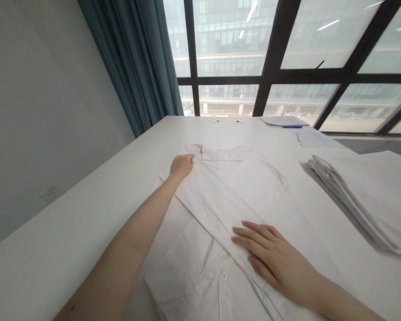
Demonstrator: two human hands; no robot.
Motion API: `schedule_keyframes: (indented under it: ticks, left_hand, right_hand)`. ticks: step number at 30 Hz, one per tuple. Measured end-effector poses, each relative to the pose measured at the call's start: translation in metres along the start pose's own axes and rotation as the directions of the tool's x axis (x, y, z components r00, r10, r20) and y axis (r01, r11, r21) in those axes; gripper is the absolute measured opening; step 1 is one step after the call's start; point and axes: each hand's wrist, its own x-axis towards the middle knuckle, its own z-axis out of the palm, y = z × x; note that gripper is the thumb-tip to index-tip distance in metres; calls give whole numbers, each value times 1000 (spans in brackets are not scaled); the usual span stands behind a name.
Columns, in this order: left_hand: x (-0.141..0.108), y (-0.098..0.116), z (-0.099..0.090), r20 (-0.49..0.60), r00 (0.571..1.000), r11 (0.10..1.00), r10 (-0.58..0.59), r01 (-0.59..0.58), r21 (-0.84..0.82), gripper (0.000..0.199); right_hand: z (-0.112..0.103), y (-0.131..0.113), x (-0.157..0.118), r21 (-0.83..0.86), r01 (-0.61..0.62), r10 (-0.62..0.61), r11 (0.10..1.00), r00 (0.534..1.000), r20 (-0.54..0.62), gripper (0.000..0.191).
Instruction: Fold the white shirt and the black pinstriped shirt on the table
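Observation:
A white shirt [194, 249] lies spread on the white table, its collar [225, 154] toward the far side. One long strip of its cloth, which looks like a sleeve [207, 196], runs diagonally over the front from upper left to lower right. At the upper left end, near the collar, my left hand [182, 166] is closed on the cloth edge, fingers curled under. Lower down, my right hand [267, 254] rests flat on the diagonal strip, fingers stretched out. A button [224, 277] shows below the strip.
A stack of folded white cloth [370, 191] sits at the right. Papers [284, 121] and a blue pen [292, 127] lie at the far right of the table [96, 200]. Behind are a window [234, 40] and a blue curtain [133, 58]; a grey wall [47, 98] stands left.

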Motion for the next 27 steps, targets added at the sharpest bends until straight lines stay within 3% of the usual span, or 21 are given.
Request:
schedule_keyframes:
  ticks: [4, 9, 14, 19, 27]
  left_hand:
    - [-16, 15, -5, 27, 997, 997, 78, -78, -13, 46]
    - [-53, 27, -5, 139, 976, 986, 166, -163, -31, 52]
    - [-90, 1, -12, 249, 947, 979, 203, -205, -19, 65]
    - [-95, -31, -18, 238, 967, 994, 94, -106, 37, 72]
    - [-91, -34, -13, 182, 980, 994, 87, -97, 50, 71]
  right_hand:
    - [0, 0, 0, 5, 4, -4, 1000, 1000, -19, 47]
    - [-1, -2, 1, -5, 3, -3, 1000, 1000, -11, 45]
    - [-1, -1, 1, -21, -1, 1, 1000, 1000, 15, 43]
    - [-1, -1, 0, -21, 2, -2, 1000, 1000, -2, 44]
    - [2, 2, 0, -17, 14, -14, 1000, 1000, -2, 45]
